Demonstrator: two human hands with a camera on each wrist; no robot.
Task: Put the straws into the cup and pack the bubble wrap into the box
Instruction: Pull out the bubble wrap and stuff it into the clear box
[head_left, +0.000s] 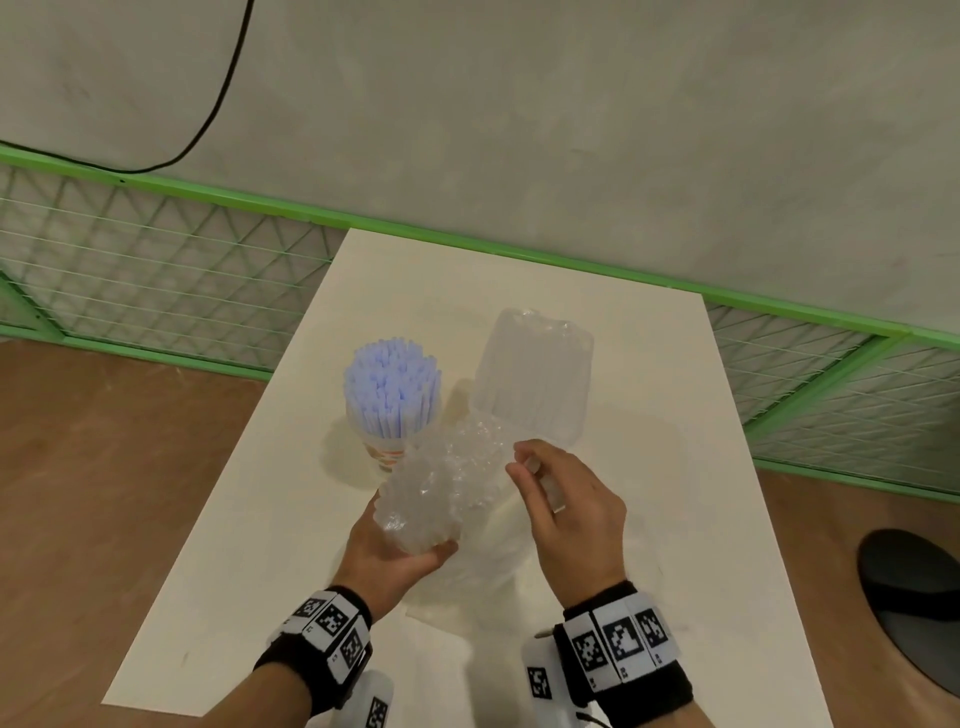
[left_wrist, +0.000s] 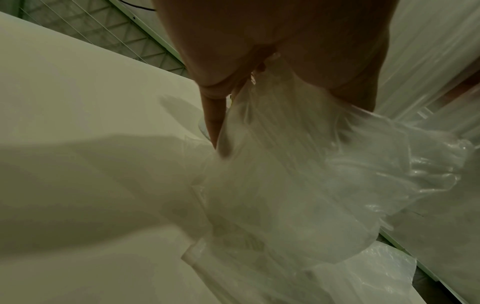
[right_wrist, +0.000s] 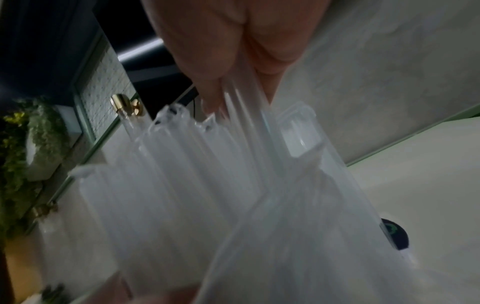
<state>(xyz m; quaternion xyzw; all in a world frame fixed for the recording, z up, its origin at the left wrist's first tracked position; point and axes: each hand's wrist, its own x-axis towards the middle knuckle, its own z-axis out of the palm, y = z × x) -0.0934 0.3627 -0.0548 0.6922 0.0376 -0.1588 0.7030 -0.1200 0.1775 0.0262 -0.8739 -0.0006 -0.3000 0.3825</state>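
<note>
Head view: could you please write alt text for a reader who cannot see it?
Two hands hold crumpled bubble wrap above a white table: the left hand grips it, the right hand pinches it. Behind stand a cup of blue straws and an open clear box.

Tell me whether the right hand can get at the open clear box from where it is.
Probably yes. The right hand sits just in front of the clear box, whose lid stands open, with nothing between them. It is pinching the bubble wrap, though, so its fingers are occupied.

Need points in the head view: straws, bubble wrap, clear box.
straws (head_left: 390, 383), head view, tops of the blue bundle standing in the cup.
bubble wrap (head_left: 441, 488), head view, middle of the crumpled wad.
clear box (head_left: 530, 374), head view, the raised lid panel.
</note>
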